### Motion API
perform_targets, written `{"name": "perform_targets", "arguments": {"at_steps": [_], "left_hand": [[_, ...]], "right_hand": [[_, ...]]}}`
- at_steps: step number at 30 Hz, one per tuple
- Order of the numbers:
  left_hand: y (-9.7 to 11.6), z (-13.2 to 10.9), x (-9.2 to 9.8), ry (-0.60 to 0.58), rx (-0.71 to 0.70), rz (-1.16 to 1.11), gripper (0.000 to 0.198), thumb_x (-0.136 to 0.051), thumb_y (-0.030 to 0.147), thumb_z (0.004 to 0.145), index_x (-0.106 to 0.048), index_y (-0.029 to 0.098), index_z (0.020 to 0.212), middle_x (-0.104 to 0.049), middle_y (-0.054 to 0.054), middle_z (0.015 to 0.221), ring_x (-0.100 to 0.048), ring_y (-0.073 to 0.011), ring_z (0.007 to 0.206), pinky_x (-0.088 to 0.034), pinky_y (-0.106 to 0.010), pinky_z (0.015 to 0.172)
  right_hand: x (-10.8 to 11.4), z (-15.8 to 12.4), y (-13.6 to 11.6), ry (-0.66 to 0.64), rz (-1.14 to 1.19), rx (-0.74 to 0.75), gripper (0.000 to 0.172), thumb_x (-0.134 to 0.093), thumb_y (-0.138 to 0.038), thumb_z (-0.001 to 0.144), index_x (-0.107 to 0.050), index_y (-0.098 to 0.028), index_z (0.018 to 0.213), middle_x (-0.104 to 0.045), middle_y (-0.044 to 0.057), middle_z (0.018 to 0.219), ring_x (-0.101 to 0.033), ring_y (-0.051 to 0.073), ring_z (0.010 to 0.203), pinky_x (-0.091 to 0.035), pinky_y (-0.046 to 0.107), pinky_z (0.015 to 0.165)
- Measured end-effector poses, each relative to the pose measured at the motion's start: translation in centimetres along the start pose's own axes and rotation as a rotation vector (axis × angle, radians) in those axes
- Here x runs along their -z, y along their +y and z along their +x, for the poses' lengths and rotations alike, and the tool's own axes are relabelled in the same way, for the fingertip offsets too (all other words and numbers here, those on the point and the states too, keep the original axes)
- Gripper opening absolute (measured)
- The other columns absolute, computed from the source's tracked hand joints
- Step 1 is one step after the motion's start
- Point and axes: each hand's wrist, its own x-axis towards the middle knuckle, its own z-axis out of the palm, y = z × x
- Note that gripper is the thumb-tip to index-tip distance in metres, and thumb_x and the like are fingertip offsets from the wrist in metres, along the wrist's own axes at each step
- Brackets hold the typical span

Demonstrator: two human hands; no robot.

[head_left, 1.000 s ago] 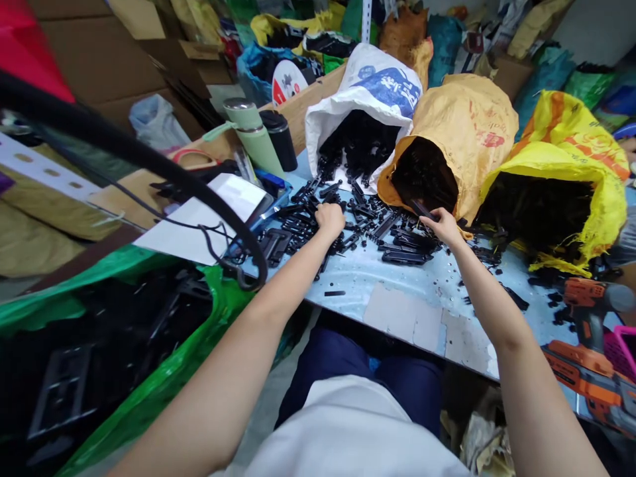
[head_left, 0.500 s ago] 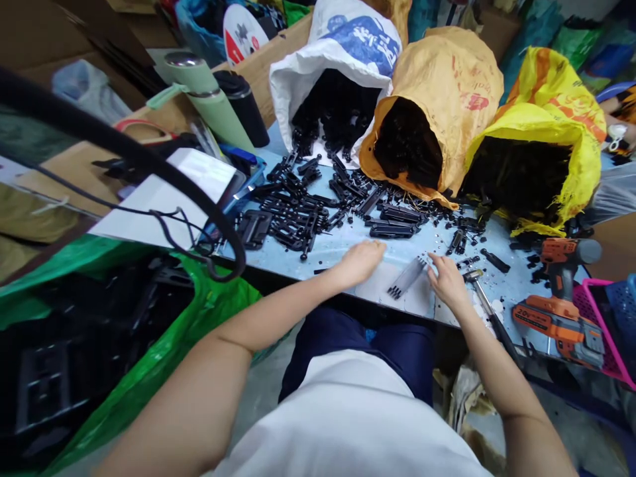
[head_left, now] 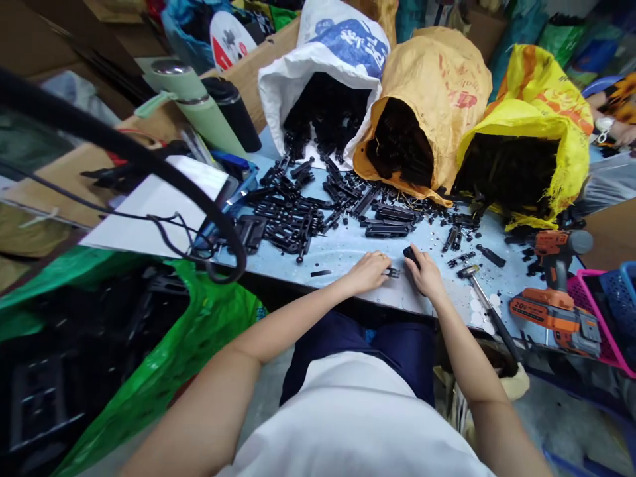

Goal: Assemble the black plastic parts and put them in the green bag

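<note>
Blue tabletop (head_left: 342, 250), black pronged part (head_left: 393, 272).

Left grip (head_left: 370, 271) now off black parts (head_left: 293, 228), right grip (head_left: 423, 271) back from orange bag (head_left: 442, 79)

Two bare arms angle inward ahead of a worker's torso (head_left: 365, 414), the left hand (head_left: 368, 272) at twelve o'clock, the right hand (head_left: 427, 275) near it at one, the two apart. The left forearm (head_left: 303, 307) slants toward two o'clock, its hand back-up, fingers (head_left: 383, 260) curled in a grip; the right forearm (head_left: 466, 351) points toward eleven, thumb and fingers pinched. Both elbows bend, at ten and three.
</note>
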Motion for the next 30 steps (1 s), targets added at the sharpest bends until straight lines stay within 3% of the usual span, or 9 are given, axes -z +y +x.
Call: {"name": "perform_targets", "arguments": {"at_steps": [4,6,8,12,16,19,24,28,30], "left_hand": [[0.0,1.9,-3.5,0.312,-0.016,-0.382,0.029,-0.045,0.021,0.087,-0.054,0.013,0.113,-0.063,-0.010,0.105,-0.058,-0.0197,0.097,-0.047,-0.034,0.086],[0.4,1.9,-4.2,0.440,-0.019,-0.489,0.032,-0.041,0.024,0.089,-0.053,0.014,0.117,-0.063,-0.009,0.104,-0.058,-0.0189,0.097,-0.047,-0.034,0.086],[0.8,1.5,-4.2,0.473,-0.026,-0.539,0.034,-0.039,0.026,0.090,-0.053,0.014,0.118,-0.064,-0.009,0.098,-0.060,-0.0180,0.092,-0.048,-0.033,0.083],[1.3,0.8,-3.1,0.449,0.004,-0.490,0.036,-0.039,0.027,0.090,-0.054,0.013,0.119,-0.064,-0.008,0.093,-0.060,-0.0175,0.087,-0.049,-0.032,0.080],[1.4,0.3,-2.4,0.407,0.058,-0.362,0.035,-0.041,0.029,0.089,-0.055,0.015,0.118,-0.062,-0.007,0.092,-0.059,-0.0169,0.085,-0.048,-0.030,0.078],[2.1,0.2,-2.5,0.461,0.068,-0.339,0.035,-0.038,0.029,0.090,-0.055,0.014,0.117,-0.061,-0.006,0.089,-0.059,-0.0152,0.082,-0.048,-0.027,0.075],[3.4,0.7,-3.0,0.765,0.096,-0.388,0.040,-0.026,0.030,0.094,-0.054,0.011,0.117,-0.061,-0.010,0.093,-0.058,-0.0144,0.085,-0.047,-0.027,0.078],[2.6,0.7,-3.8,0.693,-0.010,-0.411,0.039,-0.027,0.030,0.094,-0.055,0.014,0.115,-0.062,-0.009,0.094,-0.058,-0.0153,0.087,-0.047,-0.029,0.079],[2.2,0.4,-4.4,0.636,0.067,-0.402,0.038,-0.027,0.027,0.093,-0.053,0.015,0.117,-0.062,-0.009,0.098,-0.057,-0.0165,0.092,-0.047,-0.031,0.082]], "right_hand": [[-0.7,-0.7,0.1,0.001,0.678,-0.056,0.065,-0.030,-0.061,0.083,-0.041,-0.020,0.133,-0.062,0.006,0.093,-0.058,0.015,0.063,-0.052,0.032,0.060],[-1.0,-1.1,-0.1,0.008,0.828,-0.107,0.072,-0.036,-0.065,0.078,-0.040,-0.020,0.133,-0.062,0.004,0.083,-0.057,0.014,0.059,-0.052,0.030,0.055],[-1.1,-1.3,-0.4,0.012,0.873,-0.114,0.073,-0.041,-0.066,0.076,-0.040,-0.021,0.134,-0.062,0.002,0.078,-0.057,0.014,0.059,-0.053,0.030,0.055],[-0.7,-1.4,-0.3,-0.066,0.828,-0.030,0.070,-0.042,-0.063,0.076,-0.041,-0.023,0.133,-0.062,0.003,0.085,-0.057,0.013,0.060,-0.054,0.030,0.055],[0.3,-1.0,0.5,-0.102,0.639,0.178,0.062,-0.044,-0.059,0.078,-0.047,-0.024,0.129,-0.060,0.005,0.096,-0.053,0.011,0.059,-0.053,0.028,0.054],[0.8,-1.0,0.4,-0.087,0.532,0.299,0.057,-0.044,-0.056,0.079,-0.049,-0.025,0.127,-0.058,0.005,0.095,-0.053,0.010,0.060,-0.052,0.027,0.053],[-0.4,-2.2,-1.0,0.064,0.505,0.248,0.058,-0.034,-0.056,0.084,-0.044,-0.024,0.132,-0.058,0.009,0.101,-0.054,0.012,0.061,-0.052,0.029,0.057],[-1.8,-2.9,-0.8,0.062,0.468,0.244,0.059,-0.029,-0.054,0.087,-0.037,-0.022,0.136,-0.057,0.009,0.104,-0.055,0.013,0.061,-0.052,0.030,0.059],[-1.6,-2.4,-0.1,-0.011,0.359,0.266,0.056,-0.029,-0.051,0.088,-0.039,-0.022,0.135,-0.058,0.008,0.103,-0.057,0.014,0.070,-0.051,0.031,0.067]]}}
